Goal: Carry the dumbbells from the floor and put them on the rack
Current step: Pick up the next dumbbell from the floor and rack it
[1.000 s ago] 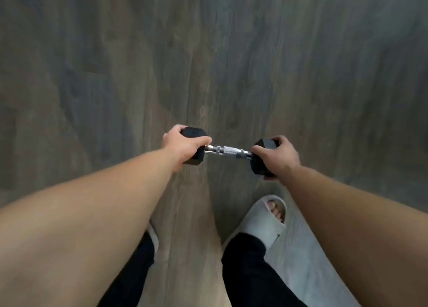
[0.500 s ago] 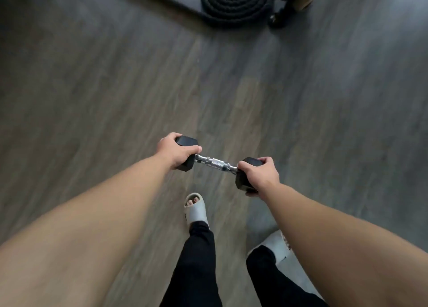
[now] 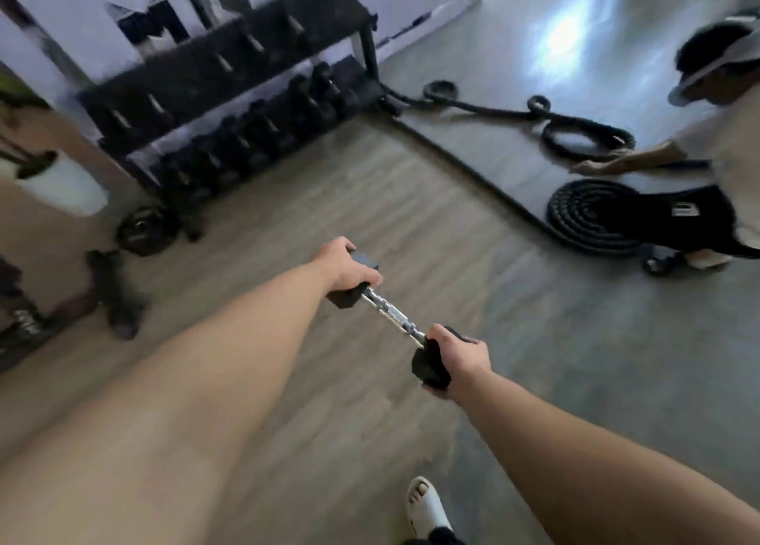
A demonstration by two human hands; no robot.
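I hold one black hex dumbbell (image 3: 390, 314) with a chrome handle above the floor, slanting from upper left to lower right. My left hand (image 3: 343, 265) grips its far head and my right hand (image 3: 460, 357) grips its near head. The black two-tier rack (image 3: 230, 71) stands ahead at the upper left against the wall, with several dumbbells on both tiers. Another dumbbell (image 3: 117, 293) lies on the floor at the left, apart from my hands.
A weight plate (image 3: 144, 228) lies on the floor near the rack's front left. At the right another person (image 3: 724, 141) crouches over a coiled battle rope (image 3: 592, 219), with more rope (image 3: 584, 137) trailing toward the rack. My sandalled foot (image 3: 425, 507) shows at the bottom.
My view has swung up from the bare floor, bringing the rack, the rope and the other person into sight. The dumbbell, still held at both heads, has turned from level to slanted.
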